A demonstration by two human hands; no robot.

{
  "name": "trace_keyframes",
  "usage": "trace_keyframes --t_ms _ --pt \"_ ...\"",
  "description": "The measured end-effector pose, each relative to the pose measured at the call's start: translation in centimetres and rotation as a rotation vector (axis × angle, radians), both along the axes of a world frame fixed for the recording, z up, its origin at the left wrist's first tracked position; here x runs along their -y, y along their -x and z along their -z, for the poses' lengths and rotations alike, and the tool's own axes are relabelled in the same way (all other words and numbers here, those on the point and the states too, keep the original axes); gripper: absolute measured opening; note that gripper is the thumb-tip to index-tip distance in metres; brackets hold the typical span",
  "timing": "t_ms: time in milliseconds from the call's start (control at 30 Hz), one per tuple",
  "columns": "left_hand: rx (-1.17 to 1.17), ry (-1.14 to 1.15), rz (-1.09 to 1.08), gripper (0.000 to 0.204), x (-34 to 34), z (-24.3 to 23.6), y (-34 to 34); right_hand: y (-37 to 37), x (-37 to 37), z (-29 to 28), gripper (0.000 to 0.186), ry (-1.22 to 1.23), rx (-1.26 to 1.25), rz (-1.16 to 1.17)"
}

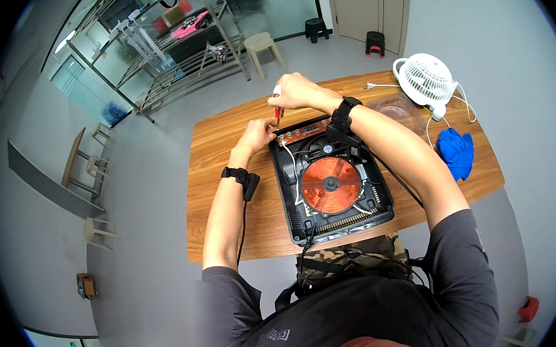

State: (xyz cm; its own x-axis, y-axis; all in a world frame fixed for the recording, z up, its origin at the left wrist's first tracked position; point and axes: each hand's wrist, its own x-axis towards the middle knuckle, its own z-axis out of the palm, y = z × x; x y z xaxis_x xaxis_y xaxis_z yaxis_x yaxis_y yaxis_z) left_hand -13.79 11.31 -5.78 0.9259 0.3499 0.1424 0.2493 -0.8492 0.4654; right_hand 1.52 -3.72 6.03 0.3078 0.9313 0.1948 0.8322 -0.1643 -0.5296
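Observation:
An opened induction cooker (387, 208) lies on the wooden table in front of me, its black casing showing the inside. A round copper coil (318, 190) sits in it, with a black fan (318, 151) beyond and an orange circuit board (310, 131) along the far edge. My right hand (301, 91) grips a screwdriver (279, 111) with a red and white handle, held upright over the casing's far left corner. My left hand (258, 135) is at that same corner, fingers closed beside the screwdriver's tip; what they pinch is too small to tell.
On the table's right stand a white fan (426, 79) with its cord and plug, a clear plastic tray (399, 113) and a crumpled blue cloth or glove (455, 153). Beyond the table are a metal shelf rack (174, 71), a beige stool (261, 44) and small black stools (375, 43).

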Motion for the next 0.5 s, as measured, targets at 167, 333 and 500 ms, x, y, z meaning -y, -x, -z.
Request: trace_keyframes --t_ms 167,333,500 --pt "0.033 -0.077 0.037 0.016 0.9 -0.8 -0.4 -0.1 0.6 -0.5 0.042 0.017 -0.005 -0.002" --pt "0.086 -0.169 0.074 0.013 1.3 -0.8 -1.3 -1.0 1.9 -0.5 0.042 -0.057 -0.041 -0.026" --pt "-0.004 -0.169 0.087 0.012 2.0 -1.4 -2.6 -2.1 7.0 -2.2 0.039 -0.137 -0.051 0.107"
